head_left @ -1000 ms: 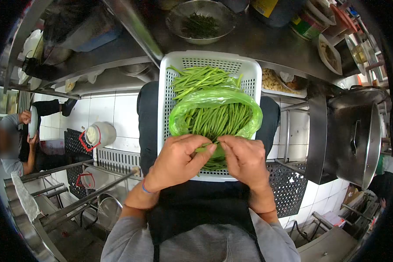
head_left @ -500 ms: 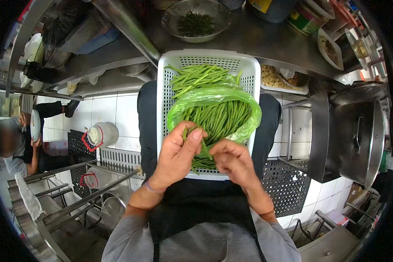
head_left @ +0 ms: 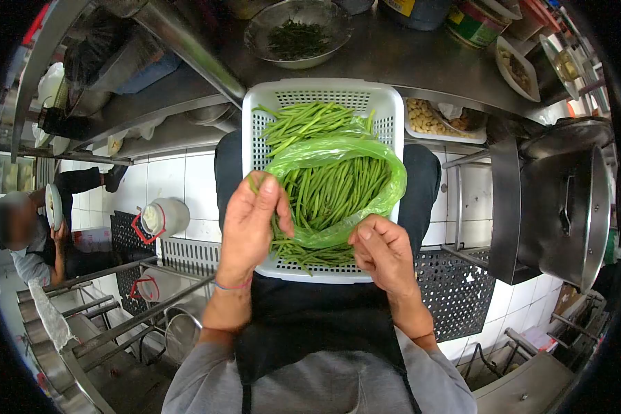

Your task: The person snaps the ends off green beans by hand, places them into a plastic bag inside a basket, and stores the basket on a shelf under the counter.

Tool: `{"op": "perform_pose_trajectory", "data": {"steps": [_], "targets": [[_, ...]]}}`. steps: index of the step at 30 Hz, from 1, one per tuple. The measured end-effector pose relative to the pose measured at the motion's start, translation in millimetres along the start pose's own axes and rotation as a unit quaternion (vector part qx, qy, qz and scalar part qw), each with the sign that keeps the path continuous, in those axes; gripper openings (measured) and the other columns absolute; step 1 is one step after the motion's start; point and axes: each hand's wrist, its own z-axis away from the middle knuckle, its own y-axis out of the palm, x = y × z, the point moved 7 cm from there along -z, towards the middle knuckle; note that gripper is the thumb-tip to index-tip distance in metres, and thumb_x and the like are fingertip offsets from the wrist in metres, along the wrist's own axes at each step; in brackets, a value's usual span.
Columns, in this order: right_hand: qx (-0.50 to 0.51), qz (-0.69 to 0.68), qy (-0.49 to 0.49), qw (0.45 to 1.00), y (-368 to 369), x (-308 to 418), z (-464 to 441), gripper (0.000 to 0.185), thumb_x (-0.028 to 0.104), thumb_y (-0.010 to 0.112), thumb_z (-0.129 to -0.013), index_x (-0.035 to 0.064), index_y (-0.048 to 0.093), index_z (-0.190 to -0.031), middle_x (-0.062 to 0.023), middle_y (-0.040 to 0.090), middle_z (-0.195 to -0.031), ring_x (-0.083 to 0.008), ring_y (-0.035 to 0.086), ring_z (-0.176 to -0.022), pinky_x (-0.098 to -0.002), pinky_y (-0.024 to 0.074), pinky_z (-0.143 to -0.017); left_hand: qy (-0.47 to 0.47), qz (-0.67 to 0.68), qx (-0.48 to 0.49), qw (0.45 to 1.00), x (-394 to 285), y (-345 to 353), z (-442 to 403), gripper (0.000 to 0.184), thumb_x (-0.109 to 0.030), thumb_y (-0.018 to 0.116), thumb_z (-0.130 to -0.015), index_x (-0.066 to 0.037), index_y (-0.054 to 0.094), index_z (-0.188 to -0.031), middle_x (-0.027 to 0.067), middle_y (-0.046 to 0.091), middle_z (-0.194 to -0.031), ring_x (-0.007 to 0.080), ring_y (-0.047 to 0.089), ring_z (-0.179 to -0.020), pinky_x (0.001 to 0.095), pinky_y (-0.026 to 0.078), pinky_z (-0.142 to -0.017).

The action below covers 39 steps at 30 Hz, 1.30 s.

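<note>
A white perforated basket rests across the lap. Inside it, a green plastic bag lies open, full of green beans. Loose beans lie behind the bag, and more are in front of it. My left hand is at the bag's left edge, pinching a green bean between thumb and index finger, its other fingers curled. At the bag's front right edge is my right hand, thumb and fingers pressed together; what it holds, if anything, is too small to make out.
A steel bowl of dark greens stands on the metal shelf ahead. A tray of pale pieces sits at the right, near a large steel pot. Another person holds a plate at far left. A white bucket is on the floor.
Both hands were together over the bag's front edge and have moved apart. My left hand has gone left and up with a bean; my right hand has closed its fingers. The view has shifted slightly.
</note>
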Motion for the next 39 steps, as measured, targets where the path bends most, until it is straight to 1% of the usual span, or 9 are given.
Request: {"op": "perform_pose_trajectory", "data": {"steps": [5, 6, 9, 15, 18, 21, 24, 30, 39], "targets": [[-0.022, 0.082, -0.011, 0.996, -7, 4, 3, 0.023, 0.018, 0.054, -0.102, 0.0001, 0.063, -0.091, 0.0055, 0.051, -0.066, -0.0013, 0.040, -0.058, -0.0203, 0.0314, -0.051, 0.089, -0.438, -0.009, 0.894, -2, 4, -11, 0.024, -0.022, 0.065, -0.094, 0.002, 0.060, -0.092, 0.0061, 0.055, -0.064, 0.0119, 0.048, -0.052, 0.0292, 0.040, -0.048], [-0.023, 0.100, -0.017, 0.995, -7, 5, 4, 0.022, 0.017, 0.055, -0.101, -0.0004, 0.064, -0.091, 0.0051, 0.053, -0.068, -0.0015, 0.041, -0.060, -0.0203, 0.0331, -0.053, 0.103, -0.489, -0.025, 0.866, -4, 6, -13, 0.023, -0.018, 0.072, -0.087, 0.003, 0.064, -0.091, 0.0131, 0.059, -0.064, 0.0164, 0.053, -0.052, 0.0324, 0.043, -0.051], [-0.036, 0.156, -0.047, 0.986, 0, 9, 3, 0.022, 0.015, 0.056, -0.101, -0.0021, 0.064, -0.089, 0.0027, 0.058, -0.072, -0.0031, 0.046, -0.066, -0.0210, 0.0378, -0.058, 0.139, -0.523, -0.021, 0.840, -2, 8, -14, 0.021, -0.017, 0.073, -0.086, 0.002, 0.066, -0.091, 0.0166, 0.061, -0.067, 0.0240, 0.056, -0.052, 0.0351, 0.046, -0.052], [-0.039, 0.260, -0.091, 0.961, 7, 21, 3, 0.016, 0.011, 0.059, -0.098, -0.0024, 0.066, -0.091, -0.0025, 0.061, -0.071, -0.0053, 0.052, -0.064, -0.0238, 0.0414, -0.056, 0.213, -0.457, 0.061, 0.861, -11, 22, 0, 0.014, -0.012, 0.076, -0.081, 0.000, 0.071, -0.087, 0.0155, 0.066, -0.073, 0.0316, 0.063, -0.060, 0.0377, 0.049, -0.056], [-0.107, 0.400, -0.263, 0.872, 14, 50, 6, 0.009, 0.005, 0.063, -0.092, -0.0007, 0.068, -0.097, -0.0071, 0.062, -0.070, -0.0122, 0.055, -0.055, -0.0275, 0.0439, -0.050, 0.206, -0.448, 0.087, 0.866, -25, 35, 15, 0.012, -0.008, 0.077, -0.078, -0.001, 0.072, -0.087, 0.0141, 0.067, -0.073, 0.0293, 0.063, -0.061, 0.0358, 0.049, -0.055], [-0.088, 0.526, -0.376, 0.757, 28, 70, 8, 0.023, -0.001, 0.066, -0.084, 0.0015, 0.068, -0.107, -0.0108, 0.061, -0.069, -0.0214, 0.057, -0.050, -0.0320, 0.0468, -0.047, 0.239, -0.449, 0.104, 0.855, -20, 41, 17, 0.014, -0.006, 0.078, -0.076, -0.002, 0.072, -0.087, 0.0129, 0.066, -0.071, 0.0268, 0.062, -0.059, 0.0343, 0.048, -0.053], [-0.059, 0.630, -0.338, 0.697, 30, 71, 1, 0.034, -0.002, 0.067, -0.081, 0.0046, 0.067, -0.114, -0.0088, 0.056, -0.064, -0.0246, 0.057, -0.050, -0.0350, 0.0483, -0.048, 0.240, -0.431, 0.115, 0.862, -23, 47, 22, 0.014, -0.007, 0.079, -0.077, -0.002, 0.072, -0.087, 0.0118, 0.066, -0.069, 0.0265, 0.062, -0.058, 0.0349, 0.047, -0.052], [-0.094, 0.583, -0.362, 0.722, 31, 73, 4, 0.038, -0.001, 0.068, -0.078, 0.0088, 0.067, -0.114, -0.0063, 0.049, -0.061, -0.0235, 0.057, -0.051, -0.0365, 0.0484, -0.047, 0.222, -0.430, 0.096, 0.870, -32, 41, 18, 0.012, -0.008, 0.078, -0.077, -0.002, 0.071, -0.086, 0.0114, 0.066, -0.071, 0.0261, 0.062, -0.057, 0.0347, 0.047, -0.052], [-0.059, 0.617, -0.340, 0.708, 28, 68, 4, 0.020, -0.001, 0.066, -0.081, 0.0036, 0.066, -0.101, -0.0085, 0.060, -0.066, -0.0239, 0.062, -0.054, -0.0353, 0.0494, -0.048, 0.236, -0.428, 0.098, 0.867, -24, 43, 18, 0.014, -0.010, 0.080, -0.077, -0.002, 0.070, -0.083, 0.0102, 0.066, -0.070, 0.0221, 0.060, -0.053, 0.0319, 0.046, -0.050]]}}
